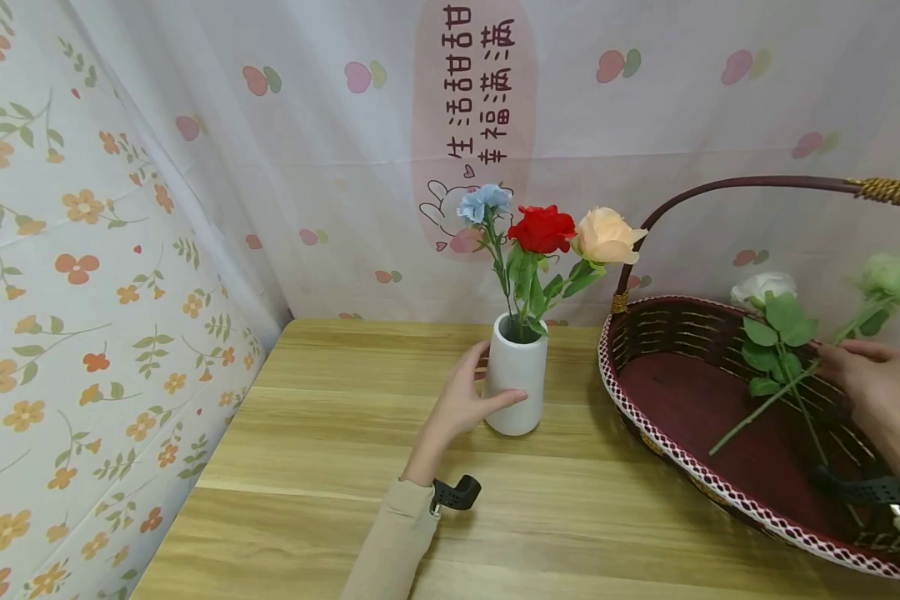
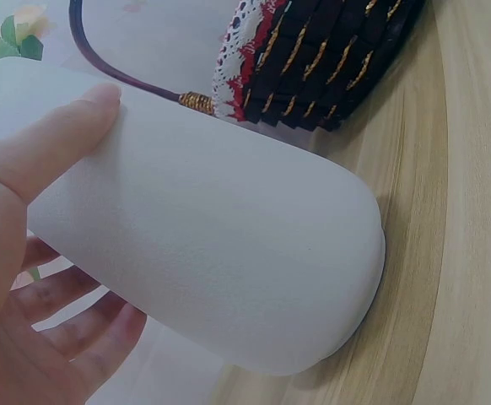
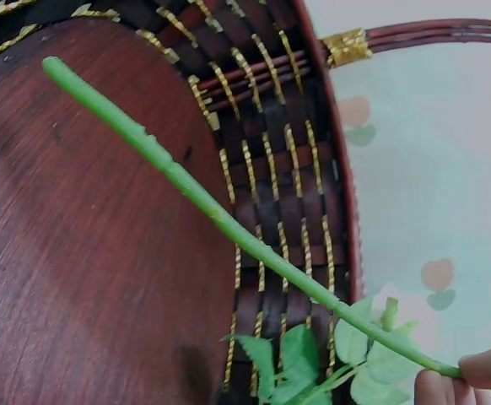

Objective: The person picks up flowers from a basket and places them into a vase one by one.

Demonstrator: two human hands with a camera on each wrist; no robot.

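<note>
A white vase (image 1: 516, 383) stands upright on the table, holding a blue flower (image 1: 484, 202), a red rose (image 1: 543, 229) and a peach rose (image 1: 609, 236). My left hand (image 1: 471, 387) holds the vase from the left; its thumb (image 2: 72, 131) lies along the white wall. Over the basket, my right hand (image 1: 881, 387) pinches the stem (image 3: 203, 198) of a pale green rose (image 1: 894, 277), whose head is blurred in the head view. The stem's cut end points down and left. Behind that stem, a white rose (image 1: 765, 287) with green leaves leans in the basket.
The dark woven basket (image 1: 645, 437), with a lace-trimmed rim and a tall arched handle (image 1: 750, 182), stands right of the vase. A printed curtain (image 1: 330, 167) hangs behind the wooden table (image 1: 307, 467), and a flowered cloth (image 1: 82, 333) hangs at the left.
</note>
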